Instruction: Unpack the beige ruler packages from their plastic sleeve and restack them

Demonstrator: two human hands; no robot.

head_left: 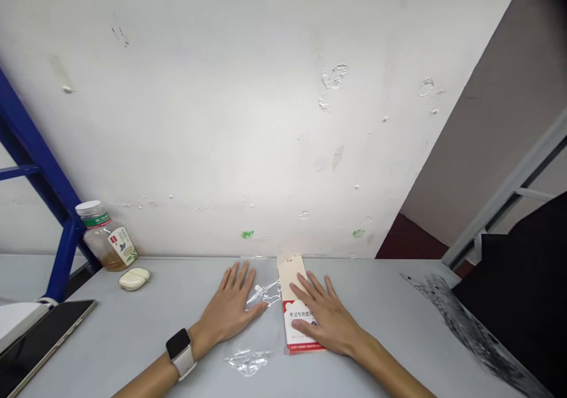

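Slanting down at my far left, a blue frame (33, 132) rises behind a dark-screened device (55, 330) that lies on the grey table (133, 351). Next comes a clear jar (103, 245) with a white lid, standing near the white wall (212, 103), amber contents at its bottom, and just before it a small cream case (134, 279). My left hand (230, 309), a watch (179, 351) on its wrist, lies palm down over a clear plastic sleeve (271, 327), its fingers spread and closed around nothing. The sleeve lies flat mid-table, its right side meeting a cream, white and red packet (292, 286). My right hand (328, 315) rests palm down across that packet's right part, fingers fanned out, thumb over the printed face, covering it without gripping. Farther right, well apart from my hands, crumpled dark plastic (460, 312) lies beside a black cloth (522, 286).
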